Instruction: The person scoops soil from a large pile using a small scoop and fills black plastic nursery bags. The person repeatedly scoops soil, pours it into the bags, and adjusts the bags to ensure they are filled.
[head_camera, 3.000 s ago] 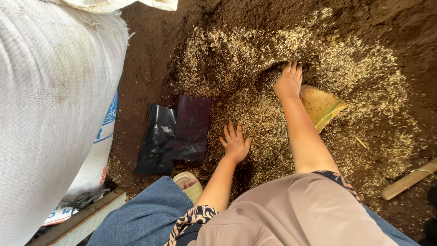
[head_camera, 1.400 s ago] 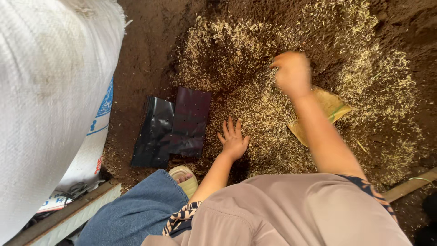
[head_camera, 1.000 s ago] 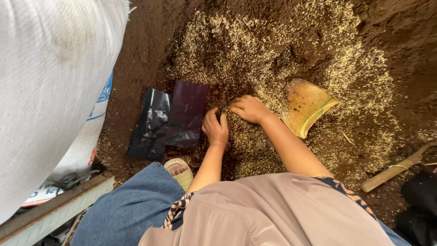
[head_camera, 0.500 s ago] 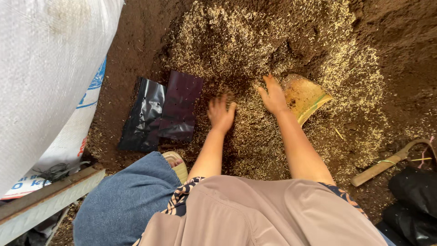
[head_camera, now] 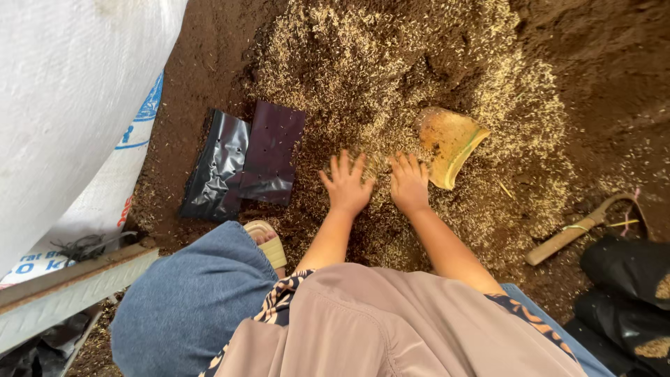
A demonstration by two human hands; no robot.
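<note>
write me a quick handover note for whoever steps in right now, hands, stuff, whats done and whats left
Left hand: open, fingers spread, flat on the husk and soil mix.
Right hand: open, flat on the mix beside the left, close to the yellow scoop.
Black bags: flat on the soil to the left, unfilled.
Done: husk spread over the soil.
Left: patches of husk and soil look only partly blended.

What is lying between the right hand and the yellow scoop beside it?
Nothing visible does. The right hand rests flat on the husk and soil mix, and the yellow scoop lies just to its right, with only loose husks between them.
</note>
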